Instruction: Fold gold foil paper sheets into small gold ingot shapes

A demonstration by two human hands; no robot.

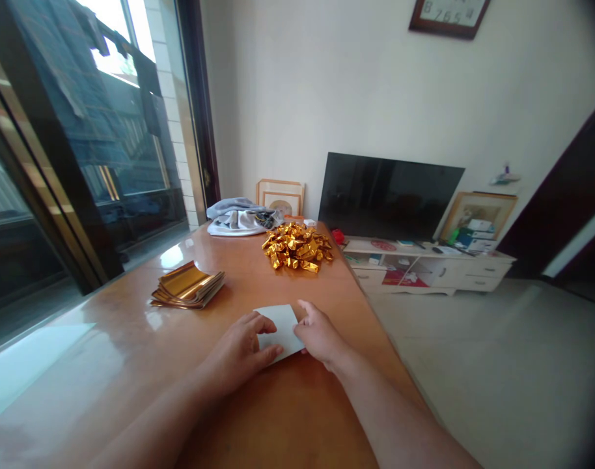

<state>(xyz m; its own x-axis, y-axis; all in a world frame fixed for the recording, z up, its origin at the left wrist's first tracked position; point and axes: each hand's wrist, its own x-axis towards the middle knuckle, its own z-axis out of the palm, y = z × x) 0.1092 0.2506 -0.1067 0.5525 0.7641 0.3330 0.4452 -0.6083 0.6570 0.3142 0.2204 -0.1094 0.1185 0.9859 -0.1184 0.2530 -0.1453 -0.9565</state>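
While pale sheet (284, 331) lies between them, left hand (246, 343) half-curled over it (right hand (321, 335) gripping edge).

A single wide view looks out from the wearer's head, above the near part of the tabletop (278, 420), facing forward and tilted down. The left hand (249, 344) and right hand (323, 335) lie close to the lens at six o'clock, their forearms (390, 417) entering at half past seven and five. Well beyond, the wall (317, 85) fills twelve, the glass door (97, 117) ten, and the television (392, 195) half past two. Dark shading edges the corners at two and four
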